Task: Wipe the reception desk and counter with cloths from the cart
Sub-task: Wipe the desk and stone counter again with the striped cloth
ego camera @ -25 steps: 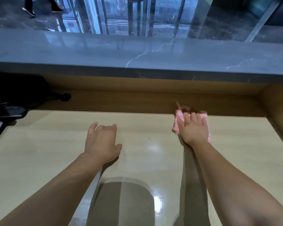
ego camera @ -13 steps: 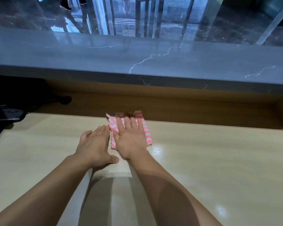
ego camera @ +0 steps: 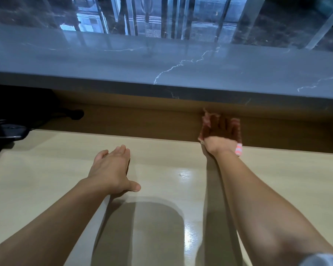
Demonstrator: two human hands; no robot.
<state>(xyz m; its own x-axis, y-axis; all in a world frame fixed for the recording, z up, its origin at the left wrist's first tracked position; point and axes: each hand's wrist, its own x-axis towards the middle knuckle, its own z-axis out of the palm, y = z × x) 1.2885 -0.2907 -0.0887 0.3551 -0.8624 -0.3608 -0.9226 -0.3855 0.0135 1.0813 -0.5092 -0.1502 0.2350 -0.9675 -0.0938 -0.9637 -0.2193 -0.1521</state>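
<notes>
My right hand (ego camera: 218, 138) presses flat on a pink-and-white striped cloth (ego camera: 238, 148) at the back edge of the pale wooden desk (ego camera: 56, 169), in the shadow under the counter. Most of the cloth lies hidden under my fingers and in the shade; one bright corner shows beside my wrist. My left hand (ego camera: 112, 169) rests palm down on the desk, fingers together, holding nothing. Above the desk runs the grey marble counter (ego camera: 123, 62) with white veins.
A dark wooden back panel (ego camera: 142, 121) closes the rear of the desk under the counter. Black equipment and cables (ego camera: 10, 129) sit at the far left. Glass and a dark shiny floor lie beyond the counter.
My right hand has slid the cloth from beside my left hand to the right and back against the rear panel. My left hand stayed roughly in place.
</notes>
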